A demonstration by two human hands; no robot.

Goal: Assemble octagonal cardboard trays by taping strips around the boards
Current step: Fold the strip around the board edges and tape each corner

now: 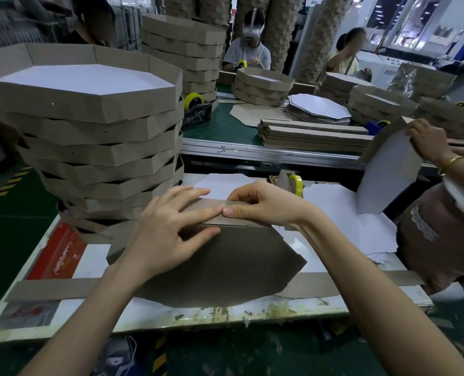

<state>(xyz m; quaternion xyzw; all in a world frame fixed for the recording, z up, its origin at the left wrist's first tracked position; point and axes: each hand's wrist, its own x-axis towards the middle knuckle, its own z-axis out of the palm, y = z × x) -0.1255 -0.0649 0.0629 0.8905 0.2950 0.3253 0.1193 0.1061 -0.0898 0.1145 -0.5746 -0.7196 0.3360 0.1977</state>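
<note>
Left hand [168,226] lying flat, fingers [198,213] spread, pressing strip [214,202] at far edge of board [225,267]; right hand [263,204] pinching strip, possibly tape.

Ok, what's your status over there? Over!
Left grip flat, pressing the strip. Right grip pinching its top edge. Strip stands along board far edge. Tray stack close on left, tape dispenser behind.

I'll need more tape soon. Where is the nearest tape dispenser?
In the head view, the tape dispenser sits on the table just beyond the right hand, right of centre.
</note>
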